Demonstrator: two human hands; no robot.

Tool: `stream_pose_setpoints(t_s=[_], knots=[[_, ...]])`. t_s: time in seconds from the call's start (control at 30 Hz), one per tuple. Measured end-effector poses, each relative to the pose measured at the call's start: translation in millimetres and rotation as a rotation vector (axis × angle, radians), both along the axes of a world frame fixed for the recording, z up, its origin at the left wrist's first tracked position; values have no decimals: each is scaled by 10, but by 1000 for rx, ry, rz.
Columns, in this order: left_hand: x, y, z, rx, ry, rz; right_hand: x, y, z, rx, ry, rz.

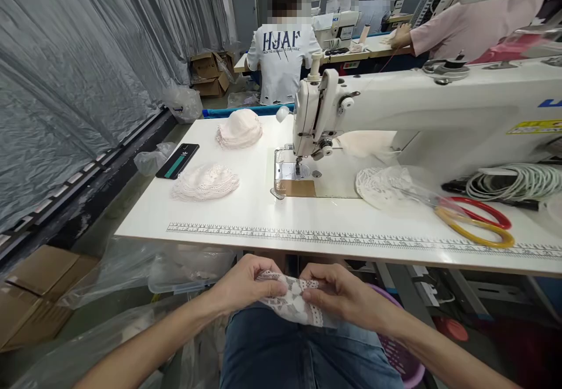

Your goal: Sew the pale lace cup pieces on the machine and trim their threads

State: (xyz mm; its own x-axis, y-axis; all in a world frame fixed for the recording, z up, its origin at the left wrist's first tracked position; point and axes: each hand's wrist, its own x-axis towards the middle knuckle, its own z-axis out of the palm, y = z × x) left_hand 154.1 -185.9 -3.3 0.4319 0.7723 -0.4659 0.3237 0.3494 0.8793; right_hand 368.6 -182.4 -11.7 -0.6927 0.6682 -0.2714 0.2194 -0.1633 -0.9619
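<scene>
A: Item one, nearest: jeans (pixel 267 354), one pair, covering the lap. Item two?

B: Lace piece (pixel 295 304), one, pale, gathered. It is hanging between the two hands, above the jeans, near the front edge of the table (pixel 250 213). Whether it is touching the jeans, I cannot tell.

A: Hands?

B: Left hand (pixel 250 283): thumb and fingers clamping on the lace's left end. Right hand (pixel 345 296): fingers pinching the right part, a beaded-looking border showing below.

A: Table stock?

B: Pink bundle (pixel 240 128), one; lace bundle (pixel 205 183), one, lying near a phone (pixel 178 161). Sewing machine (pixel 408 105), one, standing behind. Scissors (pixel 459 229), one pair, resting at the right.

A: Risks, in your judgement?

B: Three. Uneven pulling between the hands could be stretching or tearing the holes. Loose pinching could be letting folds slip out of line. A slackening grip could be sending the piece down to the lap, or past it toward the purple basket (pixel 408 365).
</scene>
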Motion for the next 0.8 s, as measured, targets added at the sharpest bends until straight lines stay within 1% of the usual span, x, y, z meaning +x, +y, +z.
stream_pose_setpoints(t_s=[0.1, 0.2, 0.27, 0.33, 0.4, 0.5, 0.6, 0.7, 0.73, 0.77, 0.8], knots=[[10, 10, -10, -21, -8, 3, 18, 5, -2, 19, -7, -15], [15, 39, -32, -33, -12, 40, 23, 11, -22, 28, -7, -32], [10, 60, -37, -6, -6, 61, 27, 20, -33, 43, -12, -23], [-2, 87, -14, 53, 21, 42, 32, 37, -32, 78, -22, -9], [-22, 130, 57, 119, 67, -3, 35, 63, -15, 118, -23, -3], [-69, 274, 266, 214, 151, -91, 19, 135, 45, 110, 12, -39], [-111, 565, 540, 339, 245, -204, -49, 288, 132, 77, 38, -80], [-98, 1015, 752, 498, 343, -300, -151, 569, 195, 147, -5, -93], [-75, 1194, 789, 545, 369, -335, -175, 689, 202, 193, -42, -89], [-45, 1382, 804, 581, 393, -377, -185, 819, 200, 281, -106, -84], [-7, 1572, 799, 607, 416, -422, -176, 951, 190, 403, -194, -91]])
